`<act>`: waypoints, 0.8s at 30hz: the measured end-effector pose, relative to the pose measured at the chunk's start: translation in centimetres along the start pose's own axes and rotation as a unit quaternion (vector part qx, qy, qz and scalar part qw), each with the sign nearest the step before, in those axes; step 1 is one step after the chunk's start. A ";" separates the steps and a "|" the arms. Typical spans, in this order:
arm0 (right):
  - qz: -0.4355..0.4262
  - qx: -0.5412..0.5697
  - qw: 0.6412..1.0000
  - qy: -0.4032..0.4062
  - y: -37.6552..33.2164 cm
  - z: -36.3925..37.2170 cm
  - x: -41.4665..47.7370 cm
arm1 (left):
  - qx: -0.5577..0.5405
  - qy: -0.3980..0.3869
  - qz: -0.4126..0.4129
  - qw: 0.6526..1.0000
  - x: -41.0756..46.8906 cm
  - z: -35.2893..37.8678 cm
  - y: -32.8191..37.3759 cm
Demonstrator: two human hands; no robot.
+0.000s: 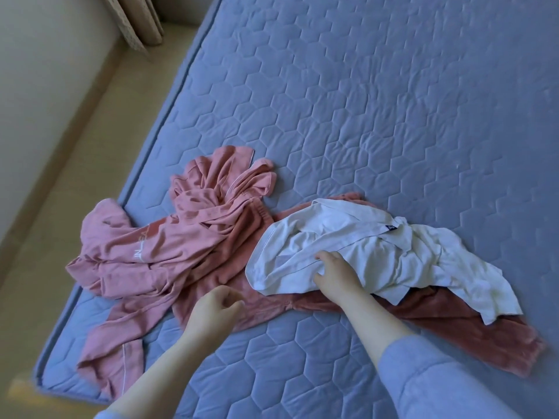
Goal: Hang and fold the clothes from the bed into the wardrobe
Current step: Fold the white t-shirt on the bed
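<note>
A crumpled white shirt [378, 252] lies on the blue quilted bed [393, 101], on top of a darker pink fleecy garment [447, 322]. My right hand [334, 269] grips a fold of the white shirt near its left side, fingers curled into the cloth. A lighter pink garment with white lettering [169, 237] is heaped to the left, trailing over the bed's corner. My left hand [214, 306] hovers over the pink cloth near the front, fingers loosely curled and holding nothing.
The bed's left edge [169, 110] runs diagonally, with beige floor [75, 182] beyond it. A beige curtain [136, 22] hangs at the top left by a pale wall. The far and right parts of the bed are bare quilt.
</note>
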State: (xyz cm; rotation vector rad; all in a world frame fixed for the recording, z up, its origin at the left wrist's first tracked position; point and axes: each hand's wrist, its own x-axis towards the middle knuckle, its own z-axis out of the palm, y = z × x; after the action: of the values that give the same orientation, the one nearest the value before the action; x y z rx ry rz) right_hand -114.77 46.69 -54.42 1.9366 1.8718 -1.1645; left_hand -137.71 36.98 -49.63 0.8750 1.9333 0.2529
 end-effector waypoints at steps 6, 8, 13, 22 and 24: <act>-0.014 -0.078 0.997 0.003 1.0 2.6 4.0 | 0.023 0.002 -0.013 1.000 4.6 2.3 -2.1; -0.017 -0.101 0.995 0.008 1.6 2.9 5.3 | 0.035 -0.003 -0.009 0.999 5.7 2.9 -2.6; -0.011 -0.149 0.989 0.001 3.1 3.4 7.7 | 0.047 -0.012 -0.002 0.999 7.7 4.4 -3.5; -0.030 -0.078 0.995 0.062 5.1 3.7 9.4 | 0.025 -0.031 0.011 0.999 10.2 7.2 -3.3; -0.037 -0.028 0.996 0.081 5.7 3.9 8.6 | 0.028 -0.026 0.031 0.999 10.6 7.8 -2.9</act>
State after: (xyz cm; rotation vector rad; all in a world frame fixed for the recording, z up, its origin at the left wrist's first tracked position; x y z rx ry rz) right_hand -112.11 49.66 -64.70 2.0013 2.0498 -0.9887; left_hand -135.51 40.57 -62.45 0.9700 1.8751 0.2126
